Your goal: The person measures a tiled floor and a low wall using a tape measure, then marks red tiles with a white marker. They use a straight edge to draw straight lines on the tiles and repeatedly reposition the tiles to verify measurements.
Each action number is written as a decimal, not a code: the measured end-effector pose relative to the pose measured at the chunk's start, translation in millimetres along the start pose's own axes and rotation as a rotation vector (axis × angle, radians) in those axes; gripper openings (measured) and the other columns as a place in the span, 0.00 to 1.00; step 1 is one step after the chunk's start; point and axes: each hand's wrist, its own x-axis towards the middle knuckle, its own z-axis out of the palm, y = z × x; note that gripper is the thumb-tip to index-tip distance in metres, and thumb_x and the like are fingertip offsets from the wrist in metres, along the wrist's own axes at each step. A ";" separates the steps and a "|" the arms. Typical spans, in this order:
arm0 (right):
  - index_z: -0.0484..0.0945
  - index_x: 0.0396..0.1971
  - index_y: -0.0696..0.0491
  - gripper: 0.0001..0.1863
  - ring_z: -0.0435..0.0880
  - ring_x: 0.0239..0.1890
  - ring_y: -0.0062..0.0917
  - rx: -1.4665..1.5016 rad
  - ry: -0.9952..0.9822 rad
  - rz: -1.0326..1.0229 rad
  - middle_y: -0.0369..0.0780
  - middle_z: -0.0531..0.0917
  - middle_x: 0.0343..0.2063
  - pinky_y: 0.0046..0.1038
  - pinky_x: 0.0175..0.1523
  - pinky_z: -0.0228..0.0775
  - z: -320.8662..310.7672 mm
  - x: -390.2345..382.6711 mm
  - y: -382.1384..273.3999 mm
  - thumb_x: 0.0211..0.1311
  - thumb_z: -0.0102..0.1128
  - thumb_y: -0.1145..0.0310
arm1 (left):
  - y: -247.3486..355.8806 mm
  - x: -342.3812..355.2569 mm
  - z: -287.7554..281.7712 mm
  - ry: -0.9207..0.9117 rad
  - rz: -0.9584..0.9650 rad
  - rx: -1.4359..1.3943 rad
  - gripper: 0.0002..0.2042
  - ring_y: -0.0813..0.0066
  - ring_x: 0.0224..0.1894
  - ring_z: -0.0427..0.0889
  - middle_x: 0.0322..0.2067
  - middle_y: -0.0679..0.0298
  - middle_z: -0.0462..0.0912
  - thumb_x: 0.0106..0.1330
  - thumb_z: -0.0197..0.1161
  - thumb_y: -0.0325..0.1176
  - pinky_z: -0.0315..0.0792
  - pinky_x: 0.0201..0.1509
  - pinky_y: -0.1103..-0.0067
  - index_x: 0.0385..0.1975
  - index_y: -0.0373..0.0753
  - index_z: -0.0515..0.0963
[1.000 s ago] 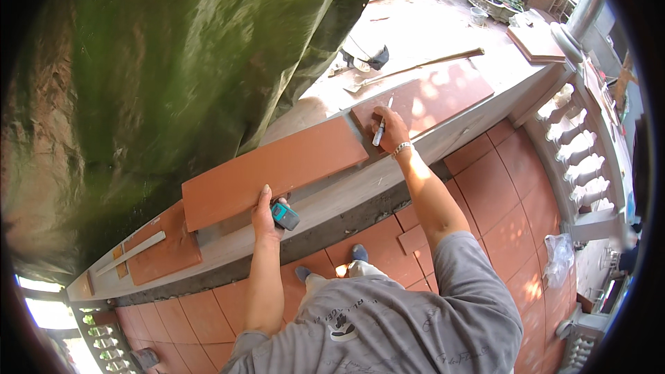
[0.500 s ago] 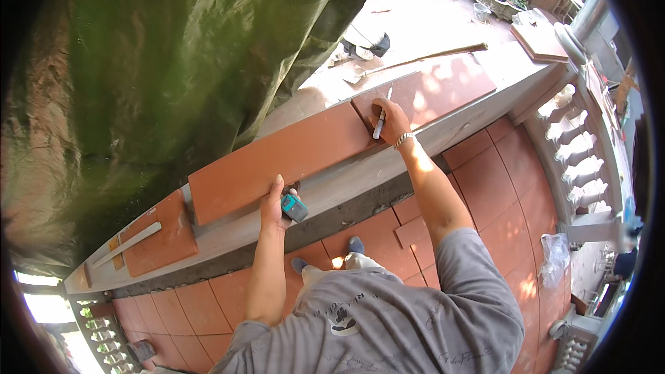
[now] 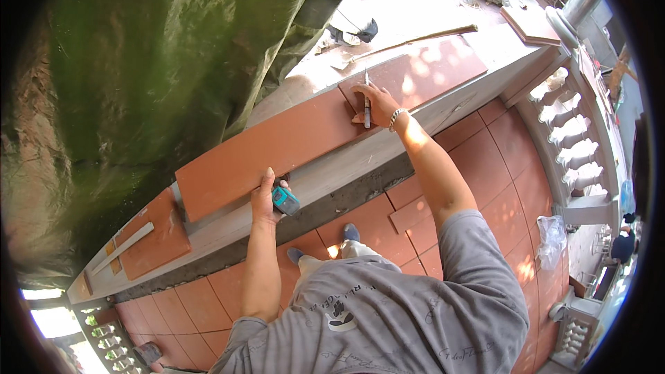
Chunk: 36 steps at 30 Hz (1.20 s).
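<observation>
Tile [image 3: 270, 152] lay atop wall [image 3: 454, 112]. At its near edge our left hand [image 3: 267, 199], thumb above as if steadying it, curled round a teal tool [image 3: 285, 201]; at its right end our right hand [image 3: 380, 106] pinched a pen [image 3: 367, 107].

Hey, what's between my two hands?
In the head view, a long terracotta tile spans that stretch, from your left hand at its near edge to your right hand by its right end.
</observation>
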 end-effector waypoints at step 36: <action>0.53 0.72 0.39 0.66 0.46 0.75 0.54 -0.321 -0.447 -0.064 0.47 0.53 0.74 0.60 0.72 0.50 -26.4 9.4 -13.4 0.28 0.87 0.57 | -4.5 -3.4 8.7 0.081 0.035 -0.029 0.17 0.74 0.26 0.79 0.32 0.64 0.78 0.65 0.70 0.43 0.78 0.27 0.76 0.42 0.39 0.75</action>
